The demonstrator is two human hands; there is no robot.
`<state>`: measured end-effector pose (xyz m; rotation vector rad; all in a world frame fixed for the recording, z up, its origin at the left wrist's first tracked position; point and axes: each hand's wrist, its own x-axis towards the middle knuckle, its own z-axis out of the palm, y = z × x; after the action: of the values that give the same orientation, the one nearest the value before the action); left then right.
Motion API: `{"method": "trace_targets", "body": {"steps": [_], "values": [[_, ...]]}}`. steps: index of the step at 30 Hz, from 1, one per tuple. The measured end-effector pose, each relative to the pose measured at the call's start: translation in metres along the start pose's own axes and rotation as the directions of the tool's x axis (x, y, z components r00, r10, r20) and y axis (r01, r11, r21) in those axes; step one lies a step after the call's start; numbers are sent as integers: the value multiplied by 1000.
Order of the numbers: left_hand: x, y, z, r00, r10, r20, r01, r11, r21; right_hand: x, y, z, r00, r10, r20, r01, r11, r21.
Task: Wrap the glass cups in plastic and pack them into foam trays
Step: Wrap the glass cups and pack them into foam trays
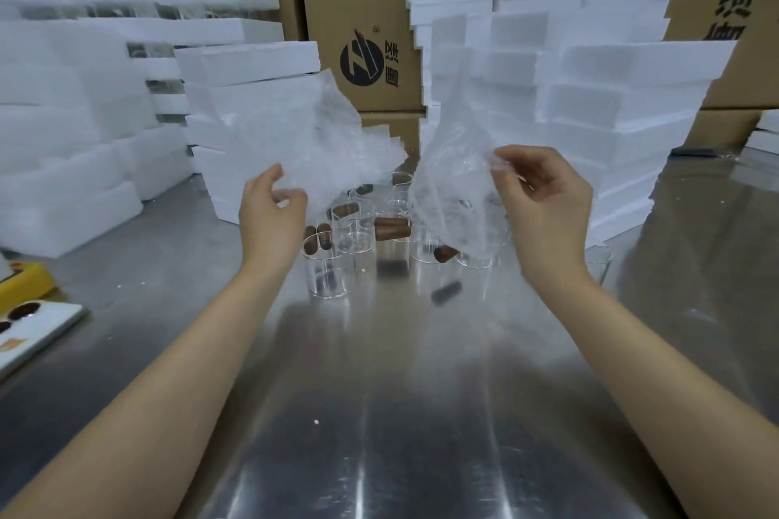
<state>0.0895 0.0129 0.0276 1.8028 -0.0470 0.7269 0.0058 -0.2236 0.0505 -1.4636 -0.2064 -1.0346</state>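
Head view: both of your forearms reach forward over the steel table, hands raised above it and well apart. Your left hand has its fingers curled in, pinching the lower edge of a crumpled plastic sheet that stands up and fans toward the right. Your right hand, palm turned inward, nips a second plastic sheet between thumb and fingertips at its upper right edge; that sheet hangs down below the grip. Whether the two sheets join anywhere cannot be told.

The glass cups stand in a cluster on the table, beyond and below your hands, clear-walled with brown wooden handles, partly veiled by the hanging plastic. None is wrapped.

Foam trays are stacked just behind the cups, with taller stacks to the right and more far left. Cardboard boxes close the back. The near half of the table between your arms is bare metal. A yellow object sits at the left edge.
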Motion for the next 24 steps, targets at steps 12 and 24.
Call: {"method": "trace_targets", "body": {"steps": [12, 24], "values": [[-45, 39, 17, 495, 825, 272, -864, 436, 250, -13, 9, 11, 740, -512, 437, 671, 614, -417], [-16, 31, -9, 830, 542, -127, -510, 832, 219, 2, 19, -7, 935, -76, 347, 286, 738, -610]]}}
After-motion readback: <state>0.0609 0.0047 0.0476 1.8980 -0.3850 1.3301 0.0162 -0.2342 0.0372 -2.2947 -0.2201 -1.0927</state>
